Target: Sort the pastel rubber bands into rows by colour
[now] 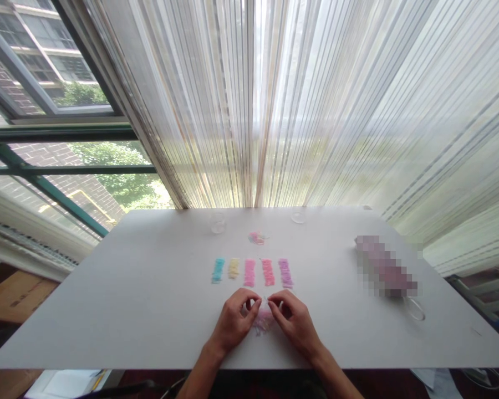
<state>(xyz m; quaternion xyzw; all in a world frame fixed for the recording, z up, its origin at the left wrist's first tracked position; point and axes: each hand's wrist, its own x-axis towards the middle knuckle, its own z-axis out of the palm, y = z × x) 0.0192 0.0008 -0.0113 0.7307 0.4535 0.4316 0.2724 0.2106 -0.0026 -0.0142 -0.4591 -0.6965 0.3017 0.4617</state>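
My left hand (237, 318) is closed in a pinch near the table's front edge. Facing it, my right hand (293, 321) pinches too, its fingertips a short gap away. Whatever sits between the fingers is too small to name; a pale speck shows there. Beneath and between both hands lies a loose pile of small mixed-colour pieces (263, 323). Just beyond are neat columns of such pieces: a teal column (218, 270), a yellow column (233, 268), a pink column (249, 272), a coral-pink column (268, 272) and a purple column (285, 273).
Farther back on the white table (149, 299) is a small mixed heap (258, 238). A clear round container (218, 223) and a clear round lid or dish (298, 216) stand near the far edge. At right lies a blurred pinkish object (386, 267) with a loop (415, 308).
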